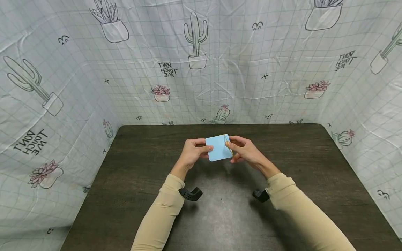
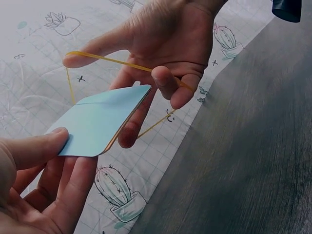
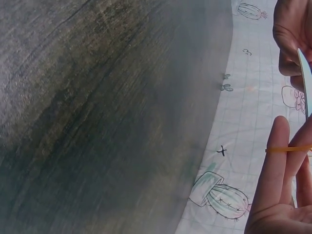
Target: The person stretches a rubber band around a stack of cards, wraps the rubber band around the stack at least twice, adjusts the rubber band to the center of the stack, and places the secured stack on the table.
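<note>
My left hand pinches a thin stack of light blue cards with rounded corners, thumb on top and fingers underneath. The stack is held tilted above the table. At its right edge is my right hand, its thumb over the cards in the head view. A yellow rubber band is stretched across the right thumb and bent fingers in the left wrist view, and its strands run down to the cards. In the right wrist view the band crosses the fingers, and the cards show edge-on.
Both hands are over a dark wood-grain table. A white grid-patterned cloth with cactus drawings hangs behind it and at both sides. Black curved devices, one at the left wrist and one at the right wrist, stick out inward.
</note>
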The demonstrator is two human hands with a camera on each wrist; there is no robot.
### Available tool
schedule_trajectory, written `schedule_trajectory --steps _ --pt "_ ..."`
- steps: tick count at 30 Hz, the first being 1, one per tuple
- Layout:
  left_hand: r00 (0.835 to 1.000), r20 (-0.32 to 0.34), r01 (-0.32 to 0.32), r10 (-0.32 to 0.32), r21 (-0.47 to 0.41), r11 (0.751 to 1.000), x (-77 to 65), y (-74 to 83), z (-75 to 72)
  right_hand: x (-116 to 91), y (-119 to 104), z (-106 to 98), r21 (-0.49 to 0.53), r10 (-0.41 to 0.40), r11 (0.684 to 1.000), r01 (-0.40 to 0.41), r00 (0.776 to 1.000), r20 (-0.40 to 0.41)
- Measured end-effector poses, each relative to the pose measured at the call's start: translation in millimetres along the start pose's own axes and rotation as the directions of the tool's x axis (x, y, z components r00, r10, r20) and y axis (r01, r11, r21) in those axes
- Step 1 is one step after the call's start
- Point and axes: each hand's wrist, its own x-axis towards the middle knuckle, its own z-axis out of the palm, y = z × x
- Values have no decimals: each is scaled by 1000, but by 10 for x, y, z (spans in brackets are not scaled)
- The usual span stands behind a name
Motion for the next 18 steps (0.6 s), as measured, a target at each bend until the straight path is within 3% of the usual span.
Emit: schedule_trajectory --steps 18 --pt "998 -65 -21 21 7 1000 27 15 69 -34 52 -56 36 -3 999 3 1000 13"
